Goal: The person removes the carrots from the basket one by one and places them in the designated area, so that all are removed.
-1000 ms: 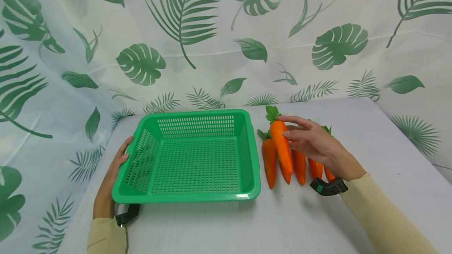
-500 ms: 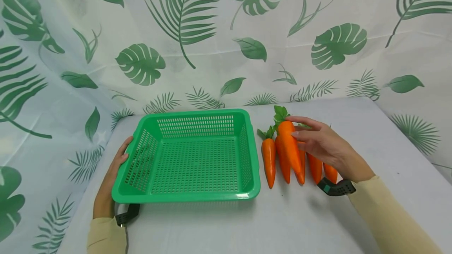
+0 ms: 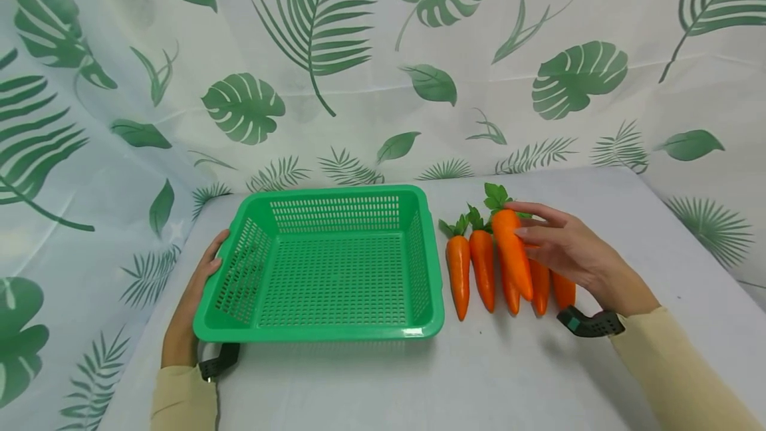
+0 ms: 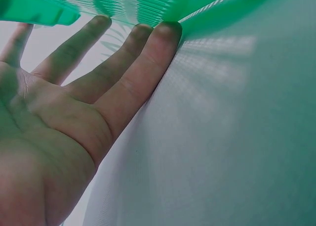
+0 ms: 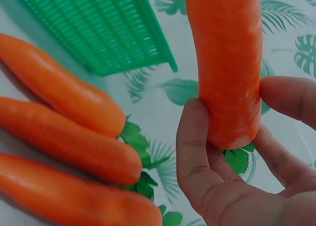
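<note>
My right hand (image 3: 568,245) pinches an orange carrot (image 3: 512,255) near its leafy top, between thumb and fingers. In the right wrist view the held carrot (image 5: 227,63) stands above the row, its thick end between the fingertips. Several other carrots (image 3: 459,271) lie side by side on the white table beneath and around it, tips toward me. A green plastic basket (image 3: 317,334) with slotted walls stands to their left, nothing in it. My left hand (image 3: 200,285) lies along the basket's left side; in the left wrist view its extended fingers (image 4: 136,82) touch the slotted wall.
A white cloth (image 3: 371,391) covers the table. Behind and to the left hangs a pale curtain (image 3: 359,118) printed with green leaves. The basket's right rim stands close to the leftmost carrot.
My right hand has carried the held carrot to the right over the row, uncovering the second carrot from the left. The left hand and the basket have kept their places.
</note>
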{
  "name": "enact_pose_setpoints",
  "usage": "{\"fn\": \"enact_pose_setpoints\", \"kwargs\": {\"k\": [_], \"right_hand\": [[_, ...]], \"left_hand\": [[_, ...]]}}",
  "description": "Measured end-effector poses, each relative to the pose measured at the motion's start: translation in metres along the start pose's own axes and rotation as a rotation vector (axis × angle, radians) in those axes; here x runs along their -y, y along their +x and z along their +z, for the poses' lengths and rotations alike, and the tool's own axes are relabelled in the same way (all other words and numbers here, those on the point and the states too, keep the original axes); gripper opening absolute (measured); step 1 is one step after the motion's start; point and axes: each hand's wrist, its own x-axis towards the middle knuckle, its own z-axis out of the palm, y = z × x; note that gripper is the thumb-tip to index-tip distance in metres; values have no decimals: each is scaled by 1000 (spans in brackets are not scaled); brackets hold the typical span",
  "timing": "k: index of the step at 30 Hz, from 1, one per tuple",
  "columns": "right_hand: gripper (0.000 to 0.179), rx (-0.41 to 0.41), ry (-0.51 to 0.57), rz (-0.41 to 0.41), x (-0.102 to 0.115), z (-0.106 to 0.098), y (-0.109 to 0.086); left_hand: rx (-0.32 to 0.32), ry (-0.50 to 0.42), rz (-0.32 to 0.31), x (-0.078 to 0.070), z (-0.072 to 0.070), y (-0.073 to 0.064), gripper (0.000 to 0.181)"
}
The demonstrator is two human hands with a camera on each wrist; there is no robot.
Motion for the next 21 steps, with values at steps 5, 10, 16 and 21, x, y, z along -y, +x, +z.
{"fn": "enact_pose_setpoints", "kwargs": {"k": [5, 10, 16, 21], "right_hand": [[37, 9, 32, -12, -2, -10, -4], [40, 1, 21, -22, -5, -27, -11], [42, -17, 26, -49, -7, -50, -23], [44, -19, 128, -72, -8, -66, -30]], "left_hand": [[0, -31, 20, 3, 0, 1, 67], [5, -66, 40, 6, -1, 3, 65], [10, -47, 49, 5, 0, 1, 64], [25, -32, 84, 6, 0, 0, 62]]}}
